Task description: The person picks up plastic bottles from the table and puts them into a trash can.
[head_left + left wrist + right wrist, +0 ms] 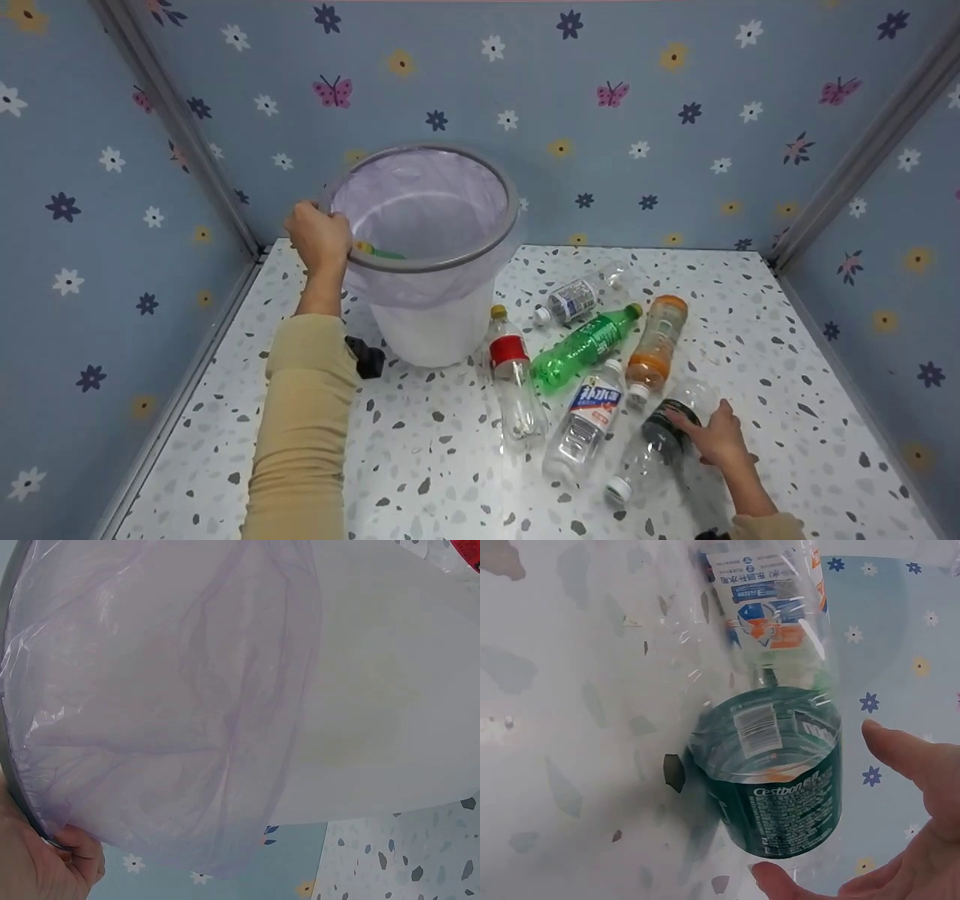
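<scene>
My left hand [321, 238] grips the grey rim [427, 264] of a white bin [435, 330], its fingers curled over the edge. A thin purple liner [165, 690] hangs down over the bin's outside. At the lower right, my right hand [716, 435] is spread around a clear bottle with a dark green label [787, 814]. In the right wrist view its thumb and fingertips stand just off the bottle's sides. That bottle lies on the table, its white cap [619, 490] toward me. Beside it lies a clear bottle with a blue-and-white label [592, 405].
More bottles lie on the speckled table [420, 465]: one with a red label [508, 350], a green one [585, 346], an orange-capped one [660, 341] and a small clear one [574, 298]. A green bottle [386, 254] shows inside the bin. Flowered walls [465, 82] enclose three sides.
</scene>
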{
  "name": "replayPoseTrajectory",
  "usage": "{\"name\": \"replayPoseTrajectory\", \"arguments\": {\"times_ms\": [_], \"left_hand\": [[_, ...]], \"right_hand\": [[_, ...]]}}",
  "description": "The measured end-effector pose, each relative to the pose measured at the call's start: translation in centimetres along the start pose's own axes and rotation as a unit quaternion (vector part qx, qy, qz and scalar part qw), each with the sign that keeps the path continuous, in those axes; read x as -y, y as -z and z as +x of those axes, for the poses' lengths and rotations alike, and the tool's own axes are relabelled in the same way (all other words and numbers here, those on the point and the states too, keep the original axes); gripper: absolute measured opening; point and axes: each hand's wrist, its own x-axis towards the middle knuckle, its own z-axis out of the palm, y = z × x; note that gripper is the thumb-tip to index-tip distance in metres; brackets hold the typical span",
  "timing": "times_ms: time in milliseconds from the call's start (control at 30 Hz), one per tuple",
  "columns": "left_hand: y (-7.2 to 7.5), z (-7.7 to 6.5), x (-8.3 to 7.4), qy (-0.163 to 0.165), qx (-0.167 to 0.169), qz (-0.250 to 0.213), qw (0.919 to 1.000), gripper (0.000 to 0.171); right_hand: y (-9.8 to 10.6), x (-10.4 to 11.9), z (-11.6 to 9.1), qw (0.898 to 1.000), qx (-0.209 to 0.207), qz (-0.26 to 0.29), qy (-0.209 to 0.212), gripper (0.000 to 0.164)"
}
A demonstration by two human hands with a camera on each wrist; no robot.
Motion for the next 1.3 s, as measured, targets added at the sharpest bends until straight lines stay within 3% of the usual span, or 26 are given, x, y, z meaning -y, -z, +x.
{"name": "replayPoseTrajectory", "arguments": {"times_ms": [267,500,800,1300], "left_hand": [[0.0,0.0,0.0,0.0,-0.003,0.007,1.0,0.032],[0.0,0.0,0.2,-0.003,-0.004,0.011,0.9999,0.032],[0.1,0.1,0.0,-0.004,-0.004,0.028,0.9996,0.034],[0.0,0.1,0.2,0.0,0.0,0.018,0.9998,0.035]], "right_hand": [[-0.9,-1.3,0.8,0.993,0.046,0.097,-0.046,0.124],[-1.3,-1.6,0.9,0.983,0.063,0.163,-0.059,0.117],[-1.4,-1.6,0.8,0.973,0.06,0.207,-0.086,0.116],[-0.9,-1.9,0.3,0.97,0.045,0.224,-0.086,0.114]]}}
